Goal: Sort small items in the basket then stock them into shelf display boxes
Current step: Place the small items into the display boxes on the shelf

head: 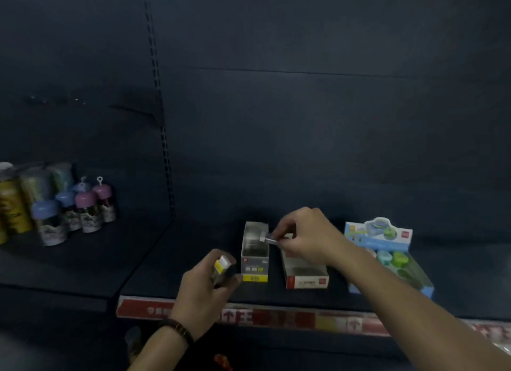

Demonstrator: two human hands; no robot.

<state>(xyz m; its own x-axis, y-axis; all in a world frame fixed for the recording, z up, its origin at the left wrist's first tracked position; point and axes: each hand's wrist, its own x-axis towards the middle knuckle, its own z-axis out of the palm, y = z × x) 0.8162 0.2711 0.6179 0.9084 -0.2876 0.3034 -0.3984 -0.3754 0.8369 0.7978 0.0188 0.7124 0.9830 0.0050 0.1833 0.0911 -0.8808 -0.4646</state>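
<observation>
Head view: the right hand [302, 236] pinches a small grey packet [269, 237] over the open display box [255, 253]; to its left, the left hand [206, 290] grips a stack of packets [222, 268].

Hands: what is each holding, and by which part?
Right hand pinches a small grey packet by one end, above the grey box. Left hand grips a yellow-ended packet around its sides.
</observation>
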